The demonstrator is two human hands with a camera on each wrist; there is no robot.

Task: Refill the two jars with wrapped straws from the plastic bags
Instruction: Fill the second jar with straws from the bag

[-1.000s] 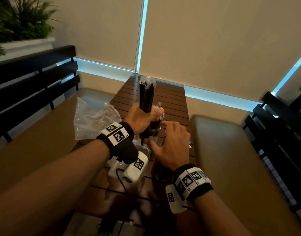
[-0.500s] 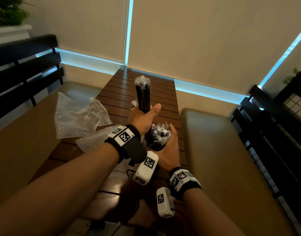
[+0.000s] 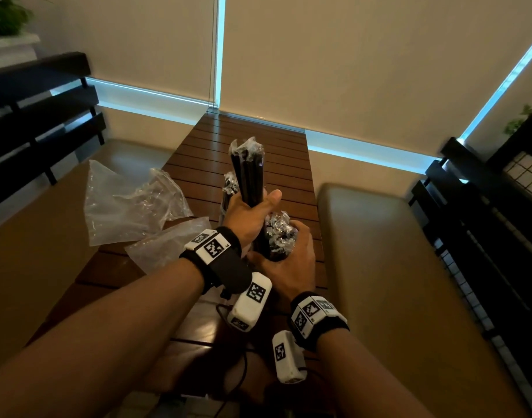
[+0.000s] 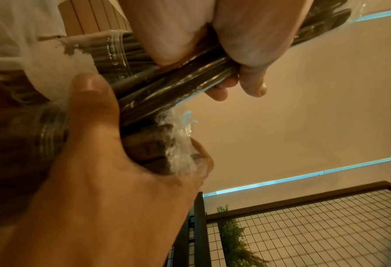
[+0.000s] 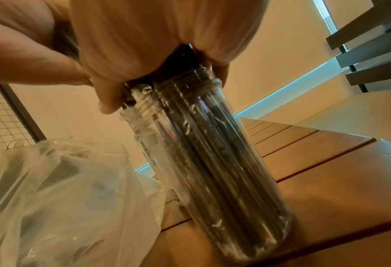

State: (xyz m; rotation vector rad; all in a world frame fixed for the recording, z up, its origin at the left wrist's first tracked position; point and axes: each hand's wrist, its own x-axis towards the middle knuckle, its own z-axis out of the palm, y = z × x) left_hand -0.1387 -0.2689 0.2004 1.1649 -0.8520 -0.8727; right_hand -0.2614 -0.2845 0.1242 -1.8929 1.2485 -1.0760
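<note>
My left hand (image 3: pixel 249 213) grips a bundle of black wrapped straws (image 3: pixel 248 173) and holds it upright over the slatted wooden table (image 3: pixel 277 164). Just below it, my right hand (image 3: pixel 289 265) curls round the crinkled tops of the straws (image 3: pixel 280 236) standing in a clear jar (image 5: pixel 215 155). In the left wrist view the bundle (image 4: pixel 178 86) slants down into that fist (image 4: pixel 112 162). The jar stands on the table, packed with dark straws. A second clump of straw tops (image 3: pixel 229 184) shows behind my left hand; its jar is mostly hidden.
Two crumpled clear plastic bags (image 3: pixel 129 206) (image 3: pixel 168 245) lie on the table's left side; one bag (image 5: pixel 64 198) touches the jar. Padded benches (image 3: pixel 379 267) flank the table, with black slatted backrests (image 3: pixel 38 122) beyond. Blinds close the far end.
My right hand has gone from lying over the jar to gripping the straw tops in it. The left hand still holds the bundle upright. My head has turned slightly.
</note>
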